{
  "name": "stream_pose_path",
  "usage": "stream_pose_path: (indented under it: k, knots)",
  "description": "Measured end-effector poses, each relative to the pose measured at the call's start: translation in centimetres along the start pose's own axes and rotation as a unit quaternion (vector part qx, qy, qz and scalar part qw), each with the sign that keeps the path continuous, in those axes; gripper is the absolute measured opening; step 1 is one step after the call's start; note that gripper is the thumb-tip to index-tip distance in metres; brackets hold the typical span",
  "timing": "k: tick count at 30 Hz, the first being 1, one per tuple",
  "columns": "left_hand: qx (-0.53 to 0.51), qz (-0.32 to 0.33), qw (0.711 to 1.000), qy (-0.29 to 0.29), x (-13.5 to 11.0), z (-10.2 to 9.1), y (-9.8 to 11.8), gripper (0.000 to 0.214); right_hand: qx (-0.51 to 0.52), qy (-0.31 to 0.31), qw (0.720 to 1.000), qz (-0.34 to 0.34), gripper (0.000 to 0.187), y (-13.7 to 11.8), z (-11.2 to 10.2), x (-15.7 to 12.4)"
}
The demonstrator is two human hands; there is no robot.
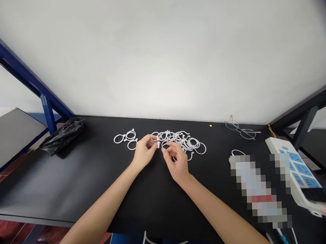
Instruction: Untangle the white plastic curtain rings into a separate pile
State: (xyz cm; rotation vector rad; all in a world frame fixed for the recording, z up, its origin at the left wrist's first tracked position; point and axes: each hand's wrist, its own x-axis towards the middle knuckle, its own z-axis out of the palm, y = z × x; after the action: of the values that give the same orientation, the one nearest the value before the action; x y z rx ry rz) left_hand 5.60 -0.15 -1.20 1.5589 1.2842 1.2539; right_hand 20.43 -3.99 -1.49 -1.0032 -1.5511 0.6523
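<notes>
Over the black table, my left hand (145, 152) has thumb and fingers pinched on a small white plastic piece (158, 142). Just to its right, my right hand (178, 161) pinches a thin white plastic ring (163, 145) between thumb and forefinger. The two hands are close but apart. Whether the piece and the ring are joined I cannot tell. Behind and right of my right hand lies a tangled pile of white plastic rings (189, 145), partly hidden by the fingers. Left of my left hand, 3 more rings (125, 137) with small knobbed ends lie together.
A crumpled black plastic bag (65, 136) lies at the table's left. Eyeglasses (247, 133) rest at the back right, near a white power strip (281, 145) with blue sockets. A pixelated object (257, 189) lies beside it. The white wall (160, 64) rises behind the black table (94, 164).
</notes>
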Motion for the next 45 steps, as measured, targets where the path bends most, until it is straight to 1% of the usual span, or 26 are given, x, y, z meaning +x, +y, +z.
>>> stream_pose_path:
  k: [2, 4, 9, 13, 17, 21, 23, 25, 28, 30, 32, 35, 38, 41, 43, 45]
  knots:
    - [-0.011, -0.009, 1.0, -0.012, -0.1, 0.1, 0.3, 0.017, 0.0, -0.001, 1.0, -0.006, 0.025, 0.0, 0.1, 0.1]
    - [-0.012, -0.012, 1.0, -0.019, -0.2, 0.1, 0.6, 0.016, -0.006, -0.001, 1.0, -0.01, 0.029, 0.1, 0.1, 0.1]
    - [-0.009, -0.002, 0.999, -0.032, -0.3, 0.1, 0.8, 0.016, -0.031, 0.012, 0.999, -0.03, 0.021, 0.0, 0.0, 0.3]
    - [-0.014, -0.005, 1.0, -0.024, -0.3, 0.1, 0.8, 0.016, -0.049, 0.028, 0.998, -0.043, 0.014, 0.0, 0.0, 0.2]
    - [-0.068, -0.017, 0.997, -0.021, -0.2, 0.0, 0.9, 0.016, -0.043, 0.031, 0.998, -0.028, 0.013, 0.0, 0.1, 0.0]
    - [-0.135, -0.026, 0.99, -0.014, 0.0, -0.2, 1.3, 0.012, -0.026, 0.023, 0.999, 0.0, 0.007, -0.1, 0.1, -0.1]
    - [-0.161, -0.029, 0.986, -0.01, 0.0, -0.2, 1.6, 0.016, -0.02, 0.017, 1.0, 0.011, 0.009, -0.1, 0.1, -0.1]
    - [-0.171, -0.029, 0.985, -0.017, -0.1, -0.2, 1.9, 0.024, -0.013, 0.011, 1.0, 0.012, 0.011, -0.1, 0.1, -0.1]
    - [-0.154, -0.018, 0.987, -0.05, -0.4, 0.0, 2.1, 0.032, -0.002, 0.004, 1.0, 0.004, 0.011, 0.0, 0.0, -0.3]
    - [-0.125, -0.017, 0.99, -0.061, -0.7, 0.1, 2.0, 0.034, 0.002, -0.001, 1.0, 0.0, 0.011, 0.0, -0.1, -0.3]
    - [-0.107, -0.024, 0.992, -0.054, -0.8, 0.2, 1.7, 0.037, -0.001, -0.008, 1.0, -0.005, 0.011, 0.0, -0.1, -0.3]
    - [-0.129, -0.031, 0.99, -0.037, -0.7, 0.3, 1.3, 0.045, -0.01, -0.026, 1.0, -0.013, 0.012, -0.1, -0.1, -0.3]
    - [-0.129, -0.018, 0.991, -0.033, -0.7, 0.1, 1.3, 0.051, -0.01, -0.044, 0.999, -0.013, 0.012, 0.0, -0.1, -0.3]
    - [-0.098, 0.01, 0.993, -0.066, -0.8, 0.1, 1.6, 0.048, 0.001, -0.036, 0.999, -0.007, 0.013, 0.0, -0.1, -0.3]
    - [-0.093, 0.006, 0.992, -0.088, -1.0, 0.1, 1.8, 0.043, 0.005, -0.025, 1.0, -0.007, 0.012, -0.1, -0.1, -0.2]
    - [-0.095, -0.012, 0.991, -0.094, -1.1, 0.2, 1.9, 0.039, 0.005, -0.021, 1.0, -0.01, 0.012, -0.1, -0.1, -0.2]
